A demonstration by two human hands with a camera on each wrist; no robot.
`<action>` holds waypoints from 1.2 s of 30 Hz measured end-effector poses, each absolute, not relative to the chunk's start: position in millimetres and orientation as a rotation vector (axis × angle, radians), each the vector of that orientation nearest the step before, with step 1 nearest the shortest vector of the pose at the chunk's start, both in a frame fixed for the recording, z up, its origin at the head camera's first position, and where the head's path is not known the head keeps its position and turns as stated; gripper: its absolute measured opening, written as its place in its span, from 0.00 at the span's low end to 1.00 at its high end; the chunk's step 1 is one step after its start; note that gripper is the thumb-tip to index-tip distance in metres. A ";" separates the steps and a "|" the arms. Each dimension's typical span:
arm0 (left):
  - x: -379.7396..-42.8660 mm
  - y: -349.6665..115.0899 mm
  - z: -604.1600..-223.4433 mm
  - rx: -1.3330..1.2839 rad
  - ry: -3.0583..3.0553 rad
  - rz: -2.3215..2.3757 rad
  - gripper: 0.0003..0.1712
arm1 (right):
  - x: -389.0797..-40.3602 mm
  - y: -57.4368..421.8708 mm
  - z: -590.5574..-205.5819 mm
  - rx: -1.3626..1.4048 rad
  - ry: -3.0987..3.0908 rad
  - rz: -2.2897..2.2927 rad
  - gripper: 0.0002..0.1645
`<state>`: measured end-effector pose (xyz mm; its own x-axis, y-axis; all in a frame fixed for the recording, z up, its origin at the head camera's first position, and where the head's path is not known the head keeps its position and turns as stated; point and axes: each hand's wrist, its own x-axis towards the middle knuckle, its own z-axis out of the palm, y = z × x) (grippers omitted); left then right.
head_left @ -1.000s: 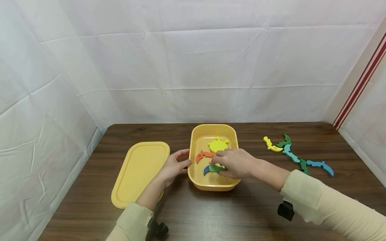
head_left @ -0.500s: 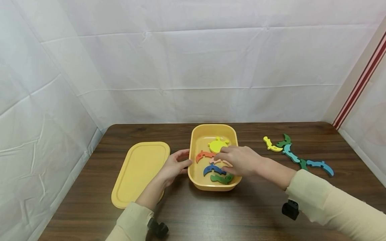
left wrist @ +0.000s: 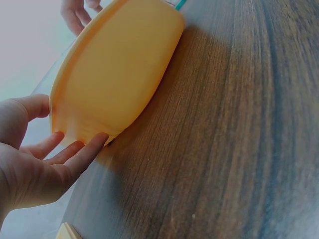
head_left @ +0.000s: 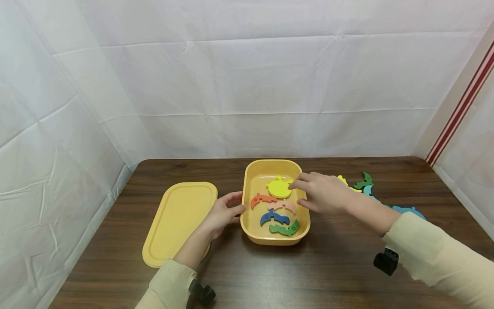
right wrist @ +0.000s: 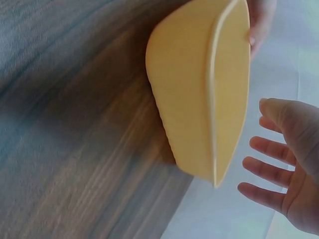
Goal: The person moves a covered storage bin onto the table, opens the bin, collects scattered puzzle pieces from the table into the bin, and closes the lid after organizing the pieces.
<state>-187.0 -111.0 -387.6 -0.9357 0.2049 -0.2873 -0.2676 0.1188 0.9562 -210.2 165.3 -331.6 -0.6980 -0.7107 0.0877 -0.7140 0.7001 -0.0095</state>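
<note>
Right hand (head_left: pixel 325 192), fingers spread and empty, has drawn back from the pink piece (head_left: pixel 284 206) leftward; left hand (head_left: pixel 221 215) still holds the box (head_left: pixel 273 241).

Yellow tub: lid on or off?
Off. The lid lies on the wood-grain table, left of the yellow tub in the head view; five animal-shaped pieces show through its uncovered top.

Creased white sheets (head_left: pixel 262 77) hang behind and left of the dark wood-grain desk (head_left: pixel 247 292), whose far corners are rounded. A red stripe (head_left: pixel 461 106) slants at right; soft glare lies on the desk.
</note>
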 end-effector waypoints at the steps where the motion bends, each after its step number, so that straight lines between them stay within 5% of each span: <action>1: -186.9 -111.0 -387.5 -0.062 2.055 1.876 0.30 | -211.5 167.7 -331.0 1.172 -2.818 0.070 0.22; 11: -200.9 -114.1 -415.5 -0.100 2.077 1.893 0.28 | -224.4 189.5 -334.7 1.018 -2.774 0.110 0.23; 36: -201.7 -113.9 -418.3 -0.105 2.079 1.901 0.28 | -256.6 241.9 -361.8 0.623 -2.980 0.155 0.30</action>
